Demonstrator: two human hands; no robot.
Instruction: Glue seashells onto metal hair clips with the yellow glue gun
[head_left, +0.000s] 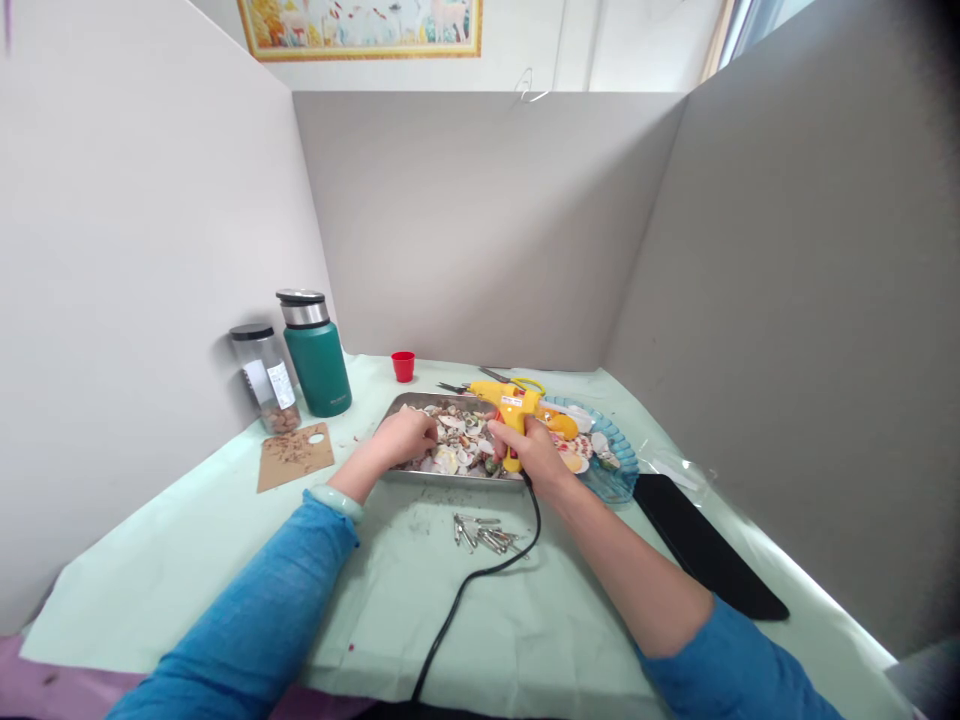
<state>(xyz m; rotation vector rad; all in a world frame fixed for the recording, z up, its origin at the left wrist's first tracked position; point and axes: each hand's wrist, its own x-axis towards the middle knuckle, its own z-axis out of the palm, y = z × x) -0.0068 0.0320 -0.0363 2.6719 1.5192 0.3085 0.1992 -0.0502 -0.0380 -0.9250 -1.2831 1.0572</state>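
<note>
A yellow glue gun with a black cord is held in my right hand, its nozzle pointing left above the tray. My left hand is over the left part of a metal tray full of shells, its fingers curled down among them. Whatever those fingers may hold is too small to make out. Right of the tray, partly behind my right hand, a blue glass plate bears larger shells and an orange piece.
Metal clips lie before the tray. At left stand a green bottle, a clear jar and a brown card. Behind are a red cup and yellow-handled scissors. A black object lies right; grey panels surround the table.
</note>
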